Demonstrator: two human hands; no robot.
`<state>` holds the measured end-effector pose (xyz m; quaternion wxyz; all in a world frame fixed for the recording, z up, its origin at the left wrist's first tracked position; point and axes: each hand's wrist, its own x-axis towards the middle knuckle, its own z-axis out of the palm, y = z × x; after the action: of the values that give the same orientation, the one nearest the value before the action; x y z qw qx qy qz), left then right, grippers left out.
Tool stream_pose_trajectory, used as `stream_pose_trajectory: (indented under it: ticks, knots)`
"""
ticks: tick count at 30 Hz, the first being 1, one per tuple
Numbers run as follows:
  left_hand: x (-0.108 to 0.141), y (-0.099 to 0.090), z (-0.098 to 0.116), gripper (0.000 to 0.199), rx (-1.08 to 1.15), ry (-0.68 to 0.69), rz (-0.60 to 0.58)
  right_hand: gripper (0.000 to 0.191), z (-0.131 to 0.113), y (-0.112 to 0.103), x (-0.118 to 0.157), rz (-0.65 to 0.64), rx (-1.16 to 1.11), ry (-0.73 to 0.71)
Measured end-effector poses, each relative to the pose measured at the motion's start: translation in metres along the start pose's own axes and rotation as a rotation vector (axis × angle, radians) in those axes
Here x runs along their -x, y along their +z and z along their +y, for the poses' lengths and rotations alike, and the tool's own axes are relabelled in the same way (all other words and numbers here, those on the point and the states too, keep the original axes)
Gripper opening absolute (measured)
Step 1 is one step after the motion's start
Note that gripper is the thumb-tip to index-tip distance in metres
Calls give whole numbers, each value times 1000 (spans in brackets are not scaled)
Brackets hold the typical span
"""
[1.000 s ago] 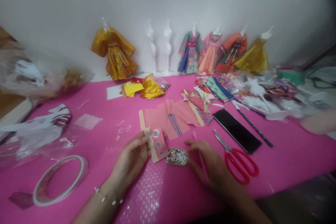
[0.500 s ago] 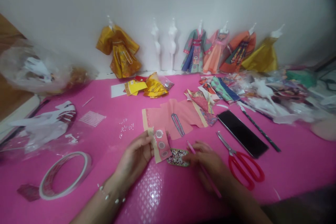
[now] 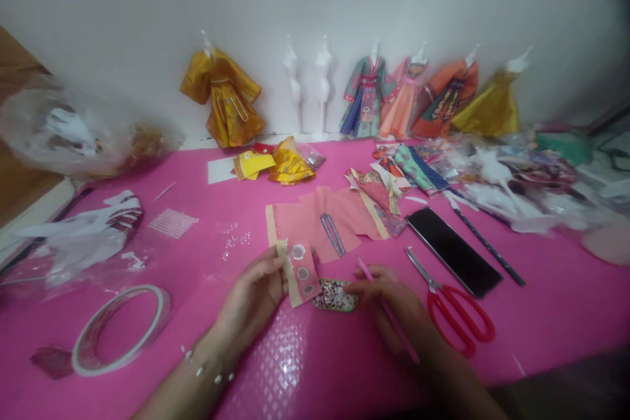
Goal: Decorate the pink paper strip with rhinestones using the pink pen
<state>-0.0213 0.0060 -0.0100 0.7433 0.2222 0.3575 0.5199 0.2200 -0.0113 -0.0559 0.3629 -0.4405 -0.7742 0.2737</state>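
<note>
My left hand (image 3: 258, 289) pinches the edge of a small pink fabric piece (image 3: 304, 270) with round white-edged motifs and a cream border. In my right hand (image 3: 391, 298) lies a slim pink pen-like tool (image 3: 394, 318), its tip pointing up and away to the left. The fingertips of that hand are by a small flat container of glittery bits (image 3: 335, 295), partly behind the fabric piece. Just beyond both hands a salmon doll-sized garment (image 3: 310, 213) lies spread out, with a grey beaded trim (image 3: 333, 234) on it.
To the right are red-handled scissors (image 3: 450, 308) and a black phone (image 3: 453, 249). A tape roll (image 3: 121, 329) lies at the left, loose beads (image 3: 235, 241) nearer the middle. Dressed doll forms (image 3: 221, 95) and two bare white ones stand along the wall; fabric scraps and plastic bags surround the work area.
My right hand and the pink tool have shifted slightly to the right, with the fingertips drawn back a little over the glittery container. My left hand holds the fabric piece nearly still.
</note>
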Motion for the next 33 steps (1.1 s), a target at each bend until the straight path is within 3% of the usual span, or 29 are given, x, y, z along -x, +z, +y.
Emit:
stream_pose_trajectory:
  ticks: [4, 10, 15, 22, 33]
  knots:
    - [0, 0, 0, 25, -3, -4, -8, 22, -13, -14, -1, 55, -165, 4]
    - [0, -1, 0, 25, 11, -1, -40, 25, -28, -14, -12, 197, -377, 251]
    - [1, -1, -1, 29, 19, -10, -85, 14, -21, -4, -16, 113, -314, 236]
    - [5, 0, -4, 32, -23, -16, -138, 15, -19, 0, -10, 53, -154, 261]
    - [4, 3, -5, 36, -37, -15, -145, 20, -19, 1, -12, -41, -85, 201]
